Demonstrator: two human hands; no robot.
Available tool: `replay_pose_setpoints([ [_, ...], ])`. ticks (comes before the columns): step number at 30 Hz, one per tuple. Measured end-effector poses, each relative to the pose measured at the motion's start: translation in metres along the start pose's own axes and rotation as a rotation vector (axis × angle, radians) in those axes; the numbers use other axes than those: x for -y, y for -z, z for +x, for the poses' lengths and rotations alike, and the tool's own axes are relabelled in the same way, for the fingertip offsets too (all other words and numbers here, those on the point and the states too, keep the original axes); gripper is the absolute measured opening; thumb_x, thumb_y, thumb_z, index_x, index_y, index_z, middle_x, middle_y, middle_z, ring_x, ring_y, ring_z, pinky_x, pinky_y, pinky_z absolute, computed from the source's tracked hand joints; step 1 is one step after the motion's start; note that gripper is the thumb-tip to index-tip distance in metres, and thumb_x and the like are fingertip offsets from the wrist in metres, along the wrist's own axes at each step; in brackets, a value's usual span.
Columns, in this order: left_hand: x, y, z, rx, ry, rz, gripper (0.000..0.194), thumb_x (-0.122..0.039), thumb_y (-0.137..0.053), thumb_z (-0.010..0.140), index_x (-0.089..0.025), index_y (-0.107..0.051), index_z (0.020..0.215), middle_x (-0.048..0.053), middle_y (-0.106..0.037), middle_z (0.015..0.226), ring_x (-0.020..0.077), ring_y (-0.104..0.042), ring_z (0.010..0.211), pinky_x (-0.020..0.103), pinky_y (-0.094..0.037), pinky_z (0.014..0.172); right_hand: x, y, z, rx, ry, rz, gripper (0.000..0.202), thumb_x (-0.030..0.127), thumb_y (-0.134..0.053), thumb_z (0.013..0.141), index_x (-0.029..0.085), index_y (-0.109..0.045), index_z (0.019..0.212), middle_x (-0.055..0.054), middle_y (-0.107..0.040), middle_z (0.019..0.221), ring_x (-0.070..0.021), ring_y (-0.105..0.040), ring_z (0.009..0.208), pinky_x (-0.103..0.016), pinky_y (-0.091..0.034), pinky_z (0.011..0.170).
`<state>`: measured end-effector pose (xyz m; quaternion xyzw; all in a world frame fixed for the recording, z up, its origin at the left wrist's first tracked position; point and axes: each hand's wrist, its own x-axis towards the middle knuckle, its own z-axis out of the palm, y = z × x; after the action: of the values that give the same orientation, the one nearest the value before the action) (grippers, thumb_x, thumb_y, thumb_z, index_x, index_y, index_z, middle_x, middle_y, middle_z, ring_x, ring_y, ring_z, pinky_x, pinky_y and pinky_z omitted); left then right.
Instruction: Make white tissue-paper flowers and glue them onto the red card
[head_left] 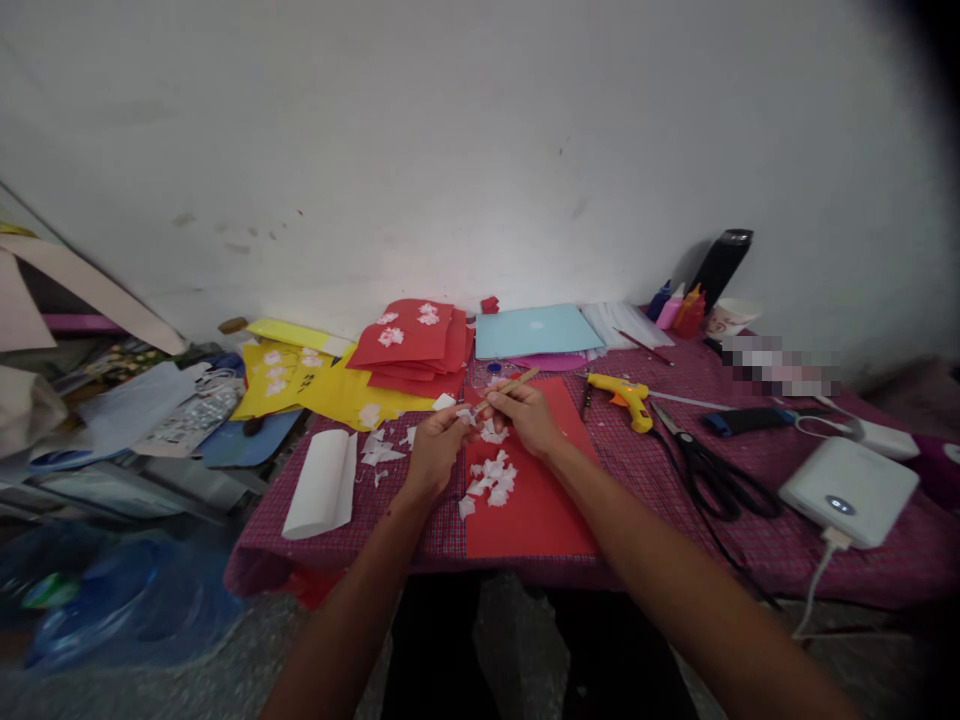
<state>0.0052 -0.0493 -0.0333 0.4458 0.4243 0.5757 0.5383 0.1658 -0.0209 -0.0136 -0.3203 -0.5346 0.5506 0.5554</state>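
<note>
Above the left edge of a red paper sheet [547,520], my two hands meet. My left hand [437,447] pinches a small white scrap of tissue paper [466,415] at its fingertips. A thin, light-brown wooden stick [528,376] is gripped in my right hand [523,412], its lower tip close to that scrap. Crumpled white tissue pieces [495,478] lie on the red sheet below the hands. Torn white scraps [381,450] are on the cloth to the left, next to a folded white tissue stack [319,485].
Red cards [409,335] with white tissue flowers and yellow paper [341,390] lie back left. A light-blue sheet [536,330] is against the wall. On the right are a yellow glue gun [634,400], black-handled scissors [712,470], a white power bank [851,490] and a black bottle [721,265].
</note>
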Motion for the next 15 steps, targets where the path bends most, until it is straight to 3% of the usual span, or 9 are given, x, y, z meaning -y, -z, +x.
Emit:
replay_pose_setpoints([
  [8, -0.0057, -0.0020, -0.0058, 0.060, -0.015, 0.081, 0.030, -0.036, -0.075, 0.074, -0.015, -0.074, 0.096, 0.006, -0.075, 0.088, 0.0189, -0.069, 0.079, 0.029, -0.054, 0.071, -0.0077, 0.0018, 0.0024, -0.040, -0.004, -0.051, 0.035, 0.046, -0.071, 0.081, 0.017, -0.062, 0.063, -0.002, -0.066, 0.059, -0.0087, -0.050, 0.040, -0.022, -0.036, 0.039],
  [12, -0.0054, -0.0023, -0.0065, 0.058, 0.017, 0.075, 0.034, -0.040, -0.076, 0.074, -0.015, -0.073, 0.097, 0.008, -0.075, 0.090, 0.0188, -0.070, 0.077, 0.029, -0.054, 0.070, -0.0073, 0.0047, 0.0011, -0.001, 0.023, 0.019, 0.024, 0.041, -0.074, 0.079, 0.017, -0.067, 0.079, 0.003, -0.063, 0.058, -0.0085, -0.050, 0.041, -0.021, -0.038, 0.041],
  [15, -0.0056, -0.0031, -0.0067, 0.068, 0.032, 0.040, 0.035, -0.040, -0.077, 0.074, -0.014, -0.072, 0.097, 0.008, -0.075, 0.090, 0.0182, -0.069, 0.076, 0.029, -0.054, 0.069, -0.0050, 0.0056, -0.0001, 0.055, 0.026, 0.068, 0.026, 0.036, -0.077, 0.074, 0.018, -0.069, 0.090, 0.004, -0.064, 0.060, -0.0093, -0.052, 0.042, -0.022, -0.041, 0.042],
])
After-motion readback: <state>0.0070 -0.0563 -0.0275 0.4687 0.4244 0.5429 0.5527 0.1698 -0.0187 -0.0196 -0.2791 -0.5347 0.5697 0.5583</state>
